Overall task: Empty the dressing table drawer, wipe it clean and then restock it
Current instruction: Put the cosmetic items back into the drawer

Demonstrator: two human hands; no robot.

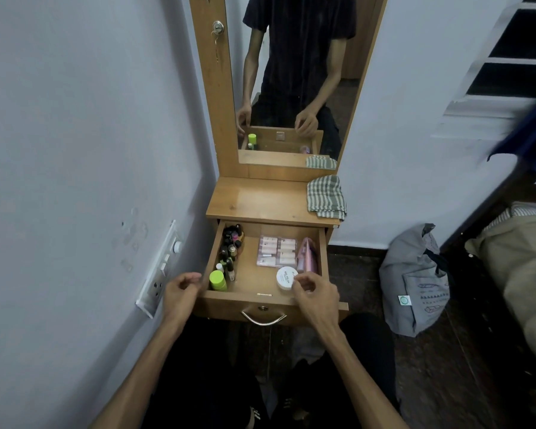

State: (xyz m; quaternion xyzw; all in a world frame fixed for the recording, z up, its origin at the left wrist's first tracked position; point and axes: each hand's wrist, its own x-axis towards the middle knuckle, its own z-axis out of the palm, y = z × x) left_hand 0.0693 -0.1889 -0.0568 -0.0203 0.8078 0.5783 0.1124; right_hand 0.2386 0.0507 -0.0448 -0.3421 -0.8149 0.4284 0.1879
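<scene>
The drawer point(262, 297) stood pulled out from the dressing table point(254, 199), low in the middle of the view, with both hands at its front corners. The right hand point(314, 291) sat at the drawer's 5 o'clock corner, fingers curled loosely; its fingertips met the rim of a white round tub point(286, 277), though whether they pinched it or only touched it could not be told. The left hand point(181, 289) hovered at the 7 o'clock corner, just outside the side wall, fingers bent and gripping nothing visible.

The risk, as I judged it, lay along the left wall. A crowd of small dark bottles point(231, 246) stood packed upright from 11 to 8 o'clock, with a green-capped bottle point(218, 280) nearest the left hand. A careless reach among them could tip one and set the rest falling like skittles; any loose cap would then leak onto the wood. The tub, if held only by its rim, might slip back in. The drawer was drawn far out, so weight pressed on its front could strain it.

Inside, the drawer looked orderly but full: a flat clear pack of pale tubes point(277, 250) lay at centre, a pink pouch point(307, 254) stood against the right wall at 3 o'clock, and bare wood showed between. Nothing seemed removed yet. A striped cloth point(326, 196) waited on the tabletop at 1 o'clock, well apart from the hands.
</scene>
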